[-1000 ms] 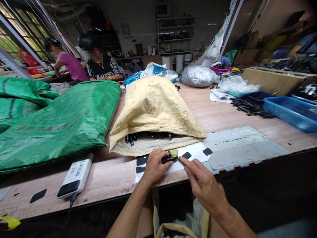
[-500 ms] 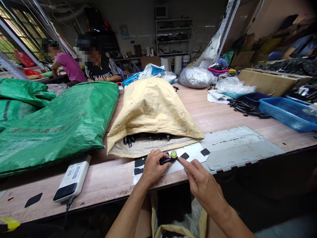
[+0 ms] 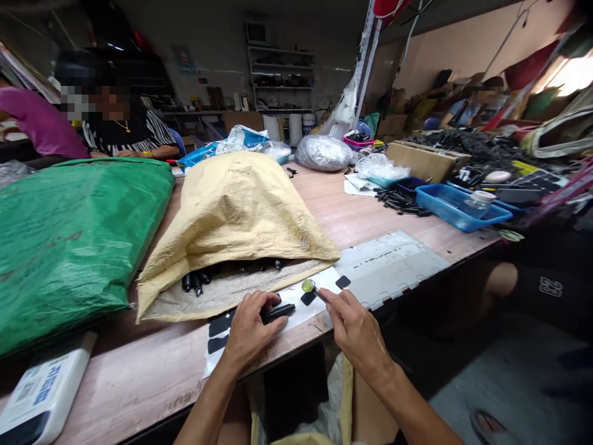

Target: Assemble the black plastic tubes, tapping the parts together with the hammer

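Workbench as seen from the head camera. Left hand: thumb and fingers pinch a black elongated part, whose free end points right over a white sheet. Right hand: thumb and forefinger close on a thin dark tool directed leftward. The tool appears to end in a small round yellow-green piece, although the join is too small to read clearly; this piece overlies a black patch in the view. Tool and part stand apart. At least 4 such patches are spread along the sheet, which meets a grey panel at right. Beyond the hands, a yellow sack opens toward the viewer, black pieces showing in its mouth. To its left: a green sack and a white power bank. Far right: a blue tray beside black rods.
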The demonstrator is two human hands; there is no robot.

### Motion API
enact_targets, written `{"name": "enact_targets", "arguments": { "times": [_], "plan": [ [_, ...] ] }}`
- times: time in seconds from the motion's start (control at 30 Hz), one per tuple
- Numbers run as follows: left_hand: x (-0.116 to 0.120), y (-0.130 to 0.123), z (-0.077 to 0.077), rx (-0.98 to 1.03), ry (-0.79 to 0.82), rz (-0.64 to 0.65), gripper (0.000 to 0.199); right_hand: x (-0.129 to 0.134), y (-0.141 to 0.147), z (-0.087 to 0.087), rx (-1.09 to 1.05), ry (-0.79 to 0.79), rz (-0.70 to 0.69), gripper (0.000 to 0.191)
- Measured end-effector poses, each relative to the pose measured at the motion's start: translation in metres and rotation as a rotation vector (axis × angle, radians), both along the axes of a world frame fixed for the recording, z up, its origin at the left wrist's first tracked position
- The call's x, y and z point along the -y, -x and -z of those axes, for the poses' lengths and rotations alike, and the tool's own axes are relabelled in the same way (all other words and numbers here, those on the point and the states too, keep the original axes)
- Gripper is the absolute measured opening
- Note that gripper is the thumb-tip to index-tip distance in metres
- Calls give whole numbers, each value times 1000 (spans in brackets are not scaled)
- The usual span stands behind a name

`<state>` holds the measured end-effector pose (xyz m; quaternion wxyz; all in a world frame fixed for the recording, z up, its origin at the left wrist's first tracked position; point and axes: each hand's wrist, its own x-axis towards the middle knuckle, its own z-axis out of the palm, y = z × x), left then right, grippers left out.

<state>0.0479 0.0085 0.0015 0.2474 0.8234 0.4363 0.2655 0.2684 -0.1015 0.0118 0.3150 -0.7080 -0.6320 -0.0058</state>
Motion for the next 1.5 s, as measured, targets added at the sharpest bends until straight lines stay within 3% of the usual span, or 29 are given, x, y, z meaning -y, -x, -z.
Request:
{"name": "enact_targets", "arguments": {
  "times": [0.3, 0.5, 0.7, 1.03, 1.23, 1.33, 1.5],
  "plan": [
    [4, -2, -4, -26, -17, 0, 30, -3, -2, 3, 26, -29, 44, 40],
    [3, 1, -3, 37, 30, 20, 14, -24, -15, 5, 187, -49, 50, 37],
    [3, 5, -5, 202, 102, -4, 26, -43, -21, 17, 303, -74, 68, 31],
    [4, 6, -5, 218, 155, 2, 36, -44, -18, 24, 296, -46, 111, 33],
    [1, 6, -4, 401, 262, -56, 48, -44, -16, 25, 298, -49, 133, 31],
    [3, 3, -18, 496, 391, -82, 49, -43, -16, 24, 297, -50, 131, 30],
    [20, -7, -54, 1009, 987, -49, 48, -43, -15, 23, 299, -37, 141, 30]
  ]
}}
